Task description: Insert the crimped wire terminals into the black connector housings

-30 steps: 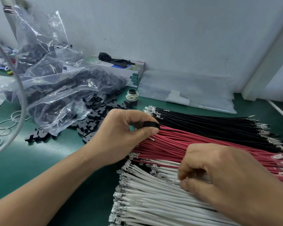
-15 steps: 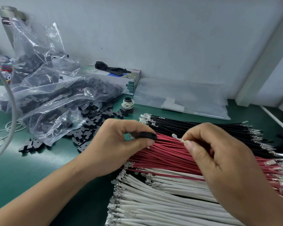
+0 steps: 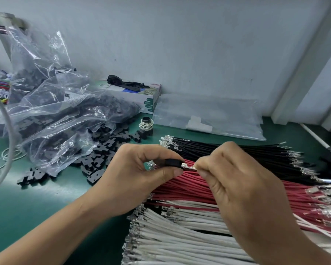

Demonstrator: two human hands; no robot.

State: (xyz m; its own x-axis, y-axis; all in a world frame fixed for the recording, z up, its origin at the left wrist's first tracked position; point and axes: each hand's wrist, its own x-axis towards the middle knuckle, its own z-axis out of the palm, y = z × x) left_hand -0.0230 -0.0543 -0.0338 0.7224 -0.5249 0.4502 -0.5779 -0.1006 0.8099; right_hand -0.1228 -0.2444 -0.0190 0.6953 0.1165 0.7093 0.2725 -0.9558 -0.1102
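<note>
Black plastic connector housing, small, light and rigid, is being pinched in the left hand above the red wires; the right hand is pinching a thin, bendable silver crimped terminal at its mouth, best gripped just behind the crimp.

The right hand, which a second ago dug among the white wires, has lifted a terminal up to the black housing pinched in the left hand.
</note>
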